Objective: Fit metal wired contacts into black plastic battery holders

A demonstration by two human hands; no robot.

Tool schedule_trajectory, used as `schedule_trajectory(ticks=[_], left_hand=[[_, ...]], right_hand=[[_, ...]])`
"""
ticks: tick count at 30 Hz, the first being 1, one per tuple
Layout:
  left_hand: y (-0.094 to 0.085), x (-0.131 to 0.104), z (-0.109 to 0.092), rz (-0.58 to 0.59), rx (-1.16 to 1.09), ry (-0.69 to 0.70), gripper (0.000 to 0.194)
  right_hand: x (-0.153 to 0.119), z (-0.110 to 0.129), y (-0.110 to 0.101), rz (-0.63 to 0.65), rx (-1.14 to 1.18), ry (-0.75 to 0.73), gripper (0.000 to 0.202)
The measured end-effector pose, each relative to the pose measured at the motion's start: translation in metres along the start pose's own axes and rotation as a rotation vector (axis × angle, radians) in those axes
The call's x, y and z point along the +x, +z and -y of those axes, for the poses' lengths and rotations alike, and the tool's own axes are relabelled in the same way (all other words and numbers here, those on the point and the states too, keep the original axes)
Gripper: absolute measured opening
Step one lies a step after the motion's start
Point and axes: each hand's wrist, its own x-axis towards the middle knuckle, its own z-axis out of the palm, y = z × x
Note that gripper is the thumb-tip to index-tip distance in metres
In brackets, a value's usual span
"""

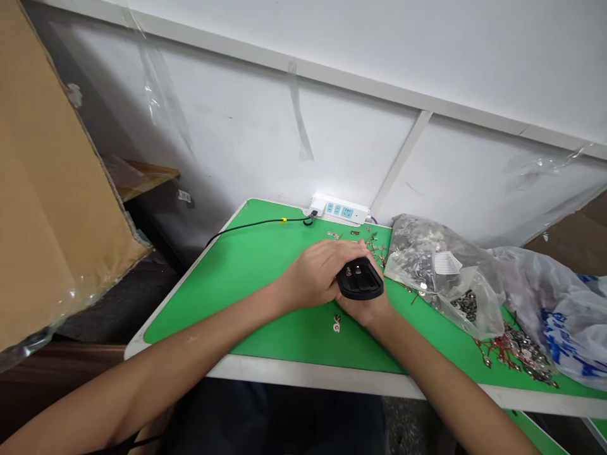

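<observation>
Both hands meet around a black plastic housing above the green table. An open hollow in the housing faces up and shows small metal pieces inside. My left hand lies over its far left side with the fingers closed against it. From below and the right, my right hand wraps round the housing; most of its fingers are hidden. A small metal part lies on the table just below the hands.
A white power strip with a black cable sits at the wall. Clear bags of small parts and loose wired metal pieces lie to the right. A large cardboard box stands at the left.
</observation>
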Motion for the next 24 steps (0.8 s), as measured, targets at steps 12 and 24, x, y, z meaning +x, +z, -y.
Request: schedule_trajectory(ticks=[12,24], left_hand=[[-0.03,0.003,0.044,-0.019,0.305,-0.108,0.042],[-0.015,-0.014,0.065,0.066,0.422,-0.047,0.043]], right_hand=[[0.017,0.044,-0.031,0.063,-1.047,-0.368,0.046],[-0.149,0.04,0.098,0.584,-1.528,-0.924,0.017]])
